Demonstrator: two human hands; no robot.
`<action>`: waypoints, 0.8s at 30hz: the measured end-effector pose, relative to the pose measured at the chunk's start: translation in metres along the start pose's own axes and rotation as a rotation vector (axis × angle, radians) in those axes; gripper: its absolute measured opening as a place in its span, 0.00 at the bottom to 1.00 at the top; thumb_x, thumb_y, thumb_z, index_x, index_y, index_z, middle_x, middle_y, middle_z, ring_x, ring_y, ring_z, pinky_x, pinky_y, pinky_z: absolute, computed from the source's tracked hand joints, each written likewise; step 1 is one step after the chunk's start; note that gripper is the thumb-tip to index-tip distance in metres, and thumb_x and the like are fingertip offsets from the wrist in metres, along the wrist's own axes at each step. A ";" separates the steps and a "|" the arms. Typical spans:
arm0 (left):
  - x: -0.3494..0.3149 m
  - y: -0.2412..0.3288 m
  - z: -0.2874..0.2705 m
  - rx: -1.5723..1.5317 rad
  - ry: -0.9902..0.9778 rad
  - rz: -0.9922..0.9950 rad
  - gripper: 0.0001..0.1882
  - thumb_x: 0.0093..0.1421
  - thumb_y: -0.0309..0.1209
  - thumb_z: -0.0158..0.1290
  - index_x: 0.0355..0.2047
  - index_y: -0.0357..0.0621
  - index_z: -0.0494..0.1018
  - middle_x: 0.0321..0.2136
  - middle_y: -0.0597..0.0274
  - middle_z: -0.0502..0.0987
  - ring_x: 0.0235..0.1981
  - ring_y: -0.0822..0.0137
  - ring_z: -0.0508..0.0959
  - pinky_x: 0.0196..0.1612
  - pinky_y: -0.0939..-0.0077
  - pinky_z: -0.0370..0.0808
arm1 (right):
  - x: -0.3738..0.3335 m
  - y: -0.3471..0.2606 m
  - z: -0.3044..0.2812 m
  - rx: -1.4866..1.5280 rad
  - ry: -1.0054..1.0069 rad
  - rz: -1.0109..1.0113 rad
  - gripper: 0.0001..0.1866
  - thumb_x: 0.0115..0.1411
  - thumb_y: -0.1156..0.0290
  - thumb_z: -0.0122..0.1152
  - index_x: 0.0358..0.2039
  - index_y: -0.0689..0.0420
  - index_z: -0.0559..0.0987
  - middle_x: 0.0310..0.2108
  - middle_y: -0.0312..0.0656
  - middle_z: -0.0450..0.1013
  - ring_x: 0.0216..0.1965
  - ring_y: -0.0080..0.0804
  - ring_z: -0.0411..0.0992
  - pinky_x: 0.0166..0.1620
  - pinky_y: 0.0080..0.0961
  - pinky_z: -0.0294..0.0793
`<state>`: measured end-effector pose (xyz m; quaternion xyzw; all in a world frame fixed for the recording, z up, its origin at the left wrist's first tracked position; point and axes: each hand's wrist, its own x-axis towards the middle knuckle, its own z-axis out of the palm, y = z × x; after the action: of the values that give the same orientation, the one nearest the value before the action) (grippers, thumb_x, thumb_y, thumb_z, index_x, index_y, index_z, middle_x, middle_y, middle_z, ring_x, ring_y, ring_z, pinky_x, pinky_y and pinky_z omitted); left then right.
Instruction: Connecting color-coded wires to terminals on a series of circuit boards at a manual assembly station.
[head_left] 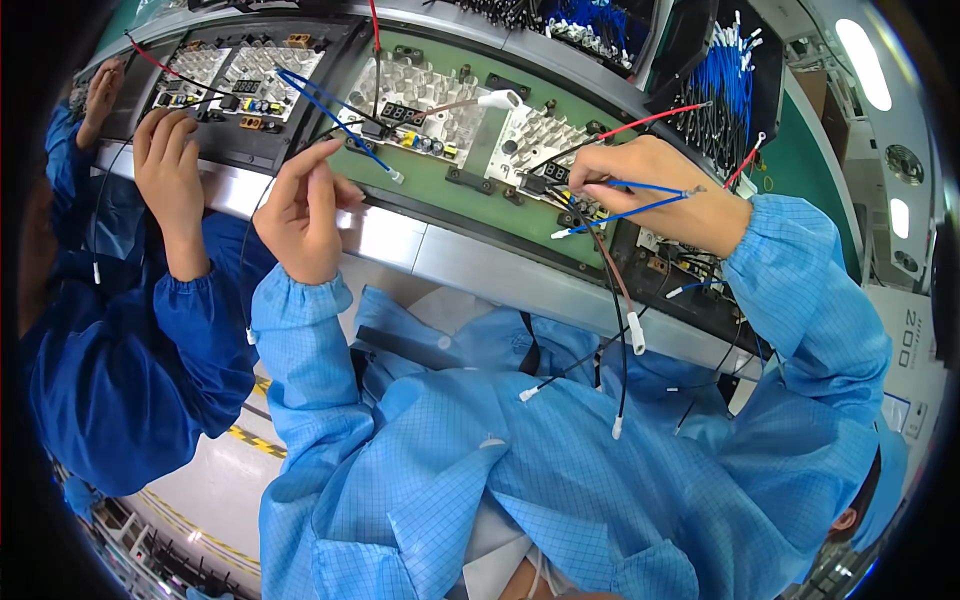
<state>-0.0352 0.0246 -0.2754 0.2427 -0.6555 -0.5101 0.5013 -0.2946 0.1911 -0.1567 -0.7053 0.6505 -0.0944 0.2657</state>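
Note:
My right hand (665, 190) is closed over the right circuit board (540, 140), thumb and fingertips pressed together beside its small display. What they pinch is hidden. A blue wire (640, 207) with metal and white ends loops across that hand. Black and brown wires (605, 250) run from under its fingers and hang over the front edge, tipped with white connectors. My left hand (305, 215) hovers at the near edge of the green fixture plate (420, 185), fingers apart and holding nothing visible. Beyond it lies the left board (410, 105), with blue, red, black and brown wires.
A co-worker's hand (168, 165) in a dark blue sleeve is at a black fixture (270, 140) on the left. Bundles of blue and black wires (722, 90) stand in a dark bin at back right. A metal rail (440, 255) borders the line's front.

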 end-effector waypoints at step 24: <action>0.001 0.007 -0.010 0.122 0.016 0.071 0.11 0.63 0.19 0.44 0.40 0.32 0.75 0.17 0.68 0.70 0.13 0.82 0.66 0.16 0.88 0.58 | -0.012 -0.007 0.002 -0.051 0.020 0.037 0.05 0.56 0.72 0.50 0.31 0.58 0.72 0.23 0.49 0.72 0.27 0.50 0.71 0.31 0.41 0.69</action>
<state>-0.0254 0.0218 -0.2692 0.2536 -0.6895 -0.4490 0.5085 -0.2891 0.2029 -0.1519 -0.6986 0.6683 -0.0801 0.2429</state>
